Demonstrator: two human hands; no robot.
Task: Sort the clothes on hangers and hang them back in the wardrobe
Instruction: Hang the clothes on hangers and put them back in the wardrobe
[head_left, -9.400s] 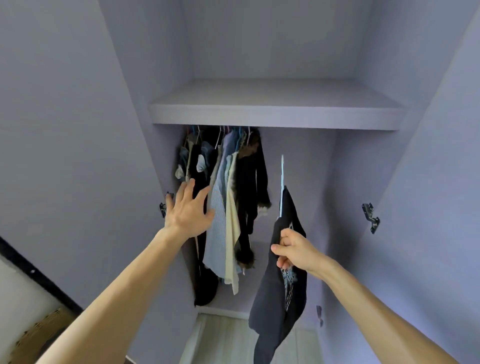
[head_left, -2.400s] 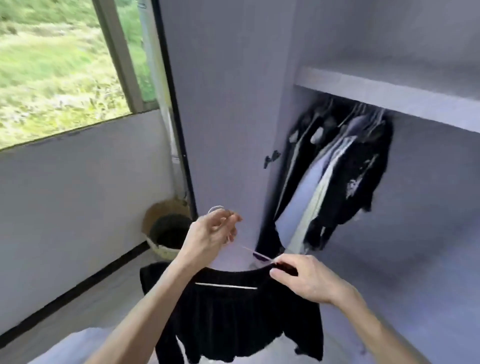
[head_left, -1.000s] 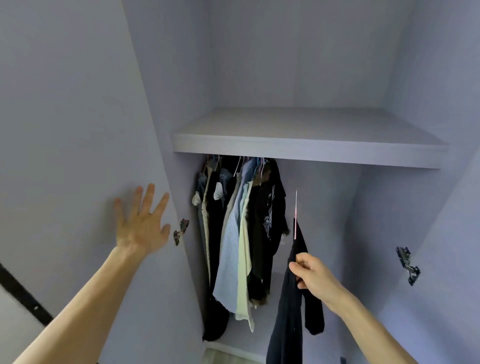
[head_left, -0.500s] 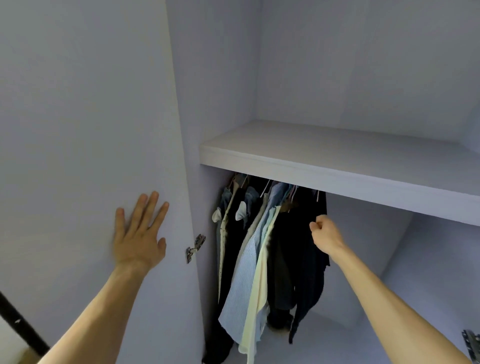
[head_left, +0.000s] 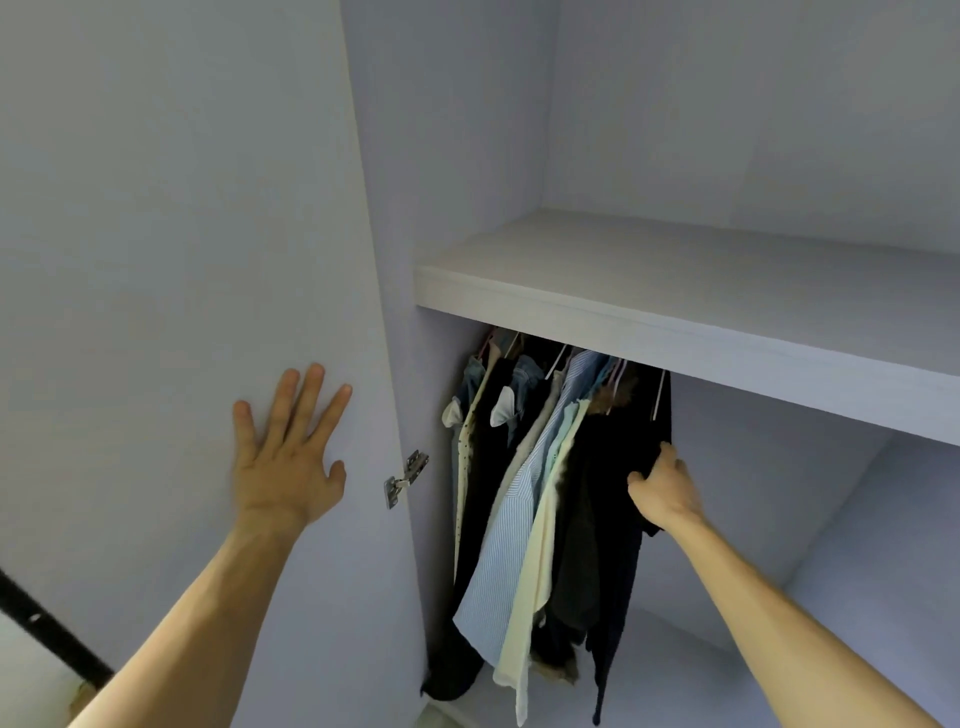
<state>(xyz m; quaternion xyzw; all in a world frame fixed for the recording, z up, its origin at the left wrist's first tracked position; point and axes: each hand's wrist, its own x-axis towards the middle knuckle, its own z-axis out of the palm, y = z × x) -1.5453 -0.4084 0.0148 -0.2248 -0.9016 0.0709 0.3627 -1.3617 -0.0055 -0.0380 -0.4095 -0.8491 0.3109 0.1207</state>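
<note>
1. Hanging at the right end of the row of clothes, the dark top (head_left: 636, 447) was inside the wardrobe (head_left: 452, 156). Its pale hanger (head_left: 658, 400) rose towards the underside of the shelf (head_left: 675, 317).
2. The compartment below the shelf held the whole row, packed against its left wall. The row was made up of several dark pieces, a blue striped shirt (head_left: 498, 561) and a cream shirt (head_left: 537, 571), with the dark top last on the right. The rail was hidden behind the shelf's front edge.
3. The right hand (head_left: 662, 491) reached in from the lower right with the arm stretched out. Its fingers were curled into the fabric of the dark top, gripping it below the hanger.
4. The left hand (head_left: 288, 457) lay flat against the inside of the open door (head_left: 156, 234), fingers straight and spread, holding nothing.
5. A metal hinge (head_left: 405, 478) sat at the door's edge, between the left hand and the clothes.
</note>
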